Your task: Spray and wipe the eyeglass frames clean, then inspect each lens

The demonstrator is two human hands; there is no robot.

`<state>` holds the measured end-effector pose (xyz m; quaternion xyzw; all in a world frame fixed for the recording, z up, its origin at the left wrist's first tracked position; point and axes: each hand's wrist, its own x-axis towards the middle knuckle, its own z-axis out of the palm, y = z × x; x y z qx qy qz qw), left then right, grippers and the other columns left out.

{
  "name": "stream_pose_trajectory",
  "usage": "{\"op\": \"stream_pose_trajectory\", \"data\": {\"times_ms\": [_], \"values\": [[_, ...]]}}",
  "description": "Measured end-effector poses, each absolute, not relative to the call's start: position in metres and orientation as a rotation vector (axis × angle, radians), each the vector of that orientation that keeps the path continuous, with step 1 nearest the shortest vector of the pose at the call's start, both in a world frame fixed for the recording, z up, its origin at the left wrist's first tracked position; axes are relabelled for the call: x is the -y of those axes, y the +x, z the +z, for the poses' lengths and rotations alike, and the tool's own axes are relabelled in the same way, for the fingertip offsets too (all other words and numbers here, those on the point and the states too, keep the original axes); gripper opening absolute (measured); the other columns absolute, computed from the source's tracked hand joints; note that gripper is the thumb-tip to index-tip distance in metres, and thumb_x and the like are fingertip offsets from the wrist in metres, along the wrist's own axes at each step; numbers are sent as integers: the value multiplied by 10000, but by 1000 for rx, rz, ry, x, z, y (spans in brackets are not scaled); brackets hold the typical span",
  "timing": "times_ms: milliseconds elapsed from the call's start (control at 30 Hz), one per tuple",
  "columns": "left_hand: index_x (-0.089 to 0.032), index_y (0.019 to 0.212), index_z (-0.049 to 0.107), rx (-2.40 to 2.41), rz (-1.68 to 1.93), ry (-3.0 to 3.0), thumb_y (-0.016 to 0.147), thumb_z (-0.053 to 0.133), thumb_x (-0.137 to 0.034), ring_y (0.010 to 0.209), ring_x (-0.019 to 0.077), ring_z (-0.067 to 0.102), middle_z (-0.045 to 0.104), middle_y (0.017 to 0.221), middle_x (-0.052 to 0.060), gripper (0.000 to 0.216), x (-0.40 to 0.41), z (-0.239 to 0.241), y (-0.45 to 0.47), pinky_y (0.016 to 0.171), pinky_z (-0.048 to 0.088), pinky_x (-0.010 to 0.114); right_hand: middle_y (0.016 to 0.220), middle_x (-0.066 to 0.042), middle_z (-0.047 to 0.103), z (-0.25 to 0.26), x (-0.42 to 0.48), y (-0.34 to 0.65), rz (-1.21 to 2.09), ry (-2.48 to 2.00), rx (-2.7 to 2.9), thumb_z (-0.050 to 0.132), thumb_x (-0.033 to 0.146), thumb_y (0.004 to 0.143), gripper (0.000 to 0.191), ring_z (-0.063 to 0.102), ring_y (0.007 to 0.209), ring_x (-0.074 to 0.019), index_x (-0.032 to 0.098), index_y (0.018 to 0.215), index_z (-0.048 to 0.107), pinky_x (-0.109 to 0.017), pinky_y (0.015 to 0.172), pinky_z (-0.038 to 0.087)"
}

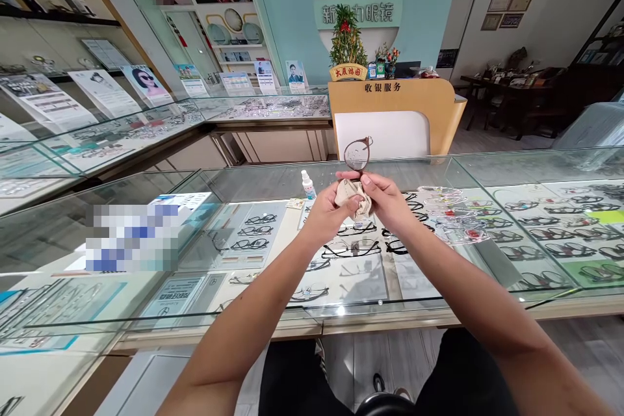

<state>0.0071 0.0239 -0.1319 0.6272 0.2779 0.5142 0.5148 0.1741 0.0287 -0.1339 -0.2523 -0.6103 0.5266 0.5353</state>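
Note:
Above the glass counter, my two hands meet around a pair of eyeglasses [357,156] with a brown frame; one round lens, with droplets or marks on it, sticks up. My left hand [322,213] is closed on a crumpled beige cloth [347,191], which wraps the lower part of the glasses and hides it. The fingers of my right hand [388,200] pinch the frame beside the cloth. A small white spray bottle [309,186] stands upright on the counter, just left of my hands. Beside it lies a small patterned packet [295,203].
Under the glass top [273,312] lie rows of spectacle frames [253,231]. Several clear-rimmed frames [453,214] are to the right of my hands. A stool seat [385,405] is below me. Ahead stands a wooden cashier desk [446,123] with plants. More glass cases [160,123] line the left.

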Motion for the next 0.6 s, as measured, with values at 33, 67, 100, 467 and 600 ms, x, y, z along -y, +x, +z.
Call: {"op": "stream_pose_trajectory", "data": {"times_ms": [33,67,100,467,600], "values": [[-175,985,647,-691,1260,1512,746,932,-668,665,131,545,644,751,-19,618,-23,-132,8,623,449,262,1053,-28,812,-133,-27,173,1249,-613,1463,684,726,981,528,580,663,-141,303,1244,862,-261,514,444],[-178,984,646,-713,1287,1517,747,921,-687,660,133,549,646,746,-18,625,-22,-132,9,619,454,264,1083,-27,814,-132,-25,171,1238,-619,1471,671,725,989,528,563,653,-137,305,1246,860,-264,517,445],[-180,985,646,-735,1314,1519,753,908,-703,657,136,553,649,746,-15,629,-21,-132,10,617,459,267,1117,-28,816,-132,-23,169,1221,-612,1480,658,718,1002,515,583,685,-144,307,1234,863,-271,568,489],[-212,752,559,-872,1498,1582,883,682,-872,606,141,427,517,651,-10,684,-21,-133,9,590,399,292,1135,-69,844,-135,-22,160,1193,-517,1453,680,730,976,496,718,1203,-300,277,942,880,-441,1134,531],[-191,837,654,-792,1328,1664,898,703,-830,712,174,523,621,769,26,644,-28,-137,2,692,458,310,1156,-57,861,-131,-24,165,1338,-543,1280,806,629,902,378,763,1083,-279,291,1041,904,-385,970,603]]}}
